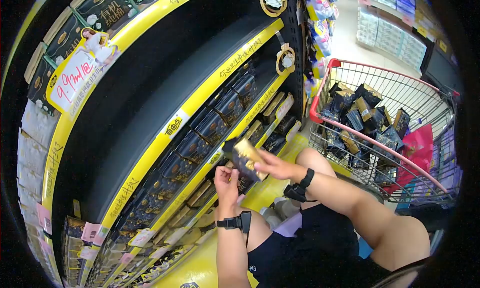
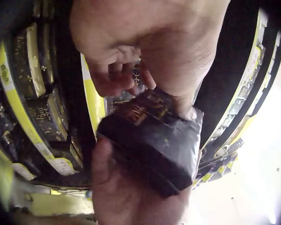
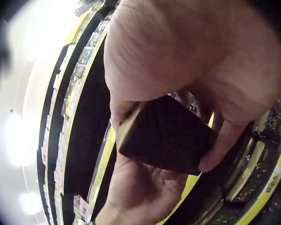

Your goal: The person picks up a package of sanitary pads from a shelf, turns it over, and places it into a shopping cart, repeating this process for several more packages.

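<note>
My right hand (image 1: 274,165) grips a dark, gold-sided pack (image 1: 245,158) with printed flowers. In the right wrist view, the right hand (image 3: 201,61) has its thumb on one side of the pack (image 3: 166,136) and its fingers on the other. My left hand (image 1: 226,185) is close beside the pack's lower edge with loosely curled fingers. Seen from the left wrist, the left thumb overlaps a corner of the pack (image 2: 154,140), while the right hand (image 2: 136,199) supports it from below.
Curved shelves with yellow edge strips (image 1: 175,123) stand at the left, stocked with dark packs (image 1: 192,148) on the lower levels. A wire shopping cart (image 1: 430,180) at the right contains several similar packs (image 1: 370,113) and a red bag (image 1: 417,150). The person's knees are close to the shelves.
</note>
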The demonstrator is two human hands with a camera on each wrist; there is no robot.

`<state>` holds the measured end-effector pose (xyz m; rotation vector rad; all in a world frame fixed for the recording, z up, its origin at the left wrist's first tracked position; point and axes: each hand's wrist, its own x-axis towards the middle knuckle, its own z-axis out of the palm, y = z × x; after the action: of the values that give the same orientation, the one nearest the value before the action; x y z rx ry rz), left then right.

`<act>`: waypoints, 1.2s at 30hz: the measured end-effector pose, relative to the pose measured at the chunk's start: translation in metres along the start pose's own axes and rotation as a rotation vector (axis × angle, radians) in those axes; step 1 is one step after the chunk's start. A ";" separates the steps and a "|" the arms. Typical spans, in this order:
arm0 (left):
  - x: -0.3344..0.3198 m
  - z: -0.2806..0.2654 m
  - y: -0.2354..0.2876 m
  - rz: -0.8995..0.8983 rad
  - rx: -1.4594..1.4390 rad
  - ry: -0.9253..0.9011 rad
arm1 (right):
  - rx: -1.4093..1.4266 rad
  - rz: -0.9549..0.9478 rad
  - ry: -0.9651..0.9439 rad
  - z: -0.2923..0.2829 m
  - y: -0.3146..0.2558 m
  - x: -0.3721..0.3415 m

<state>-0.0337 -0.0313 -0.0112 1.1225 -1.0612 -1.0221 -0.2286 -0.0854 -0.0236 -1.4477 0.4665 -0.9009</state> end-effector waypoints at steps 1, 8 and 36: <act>0.000 0.000 -0.001 0.001 -0.013 -0.008 | 0.059 0.040 0.064 -0.009 -0.005 -0.003; -0.003 -0.007 0.002 0.039 -0.028 0.005 | 0.684 -0.223 0.515 -0.084 -0.067 -0.022; -0.022 -0.036 0.005 0.152 0.085 0.052 | -1.690 -0.302 0.051 -0.124 -0.112 0.142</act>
<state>-0.0020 -0.0031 -0.0125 1.1131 -1.1390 -0.8303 -0.2634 -0.2600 0.1037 -3.0692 1.2109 -0.6927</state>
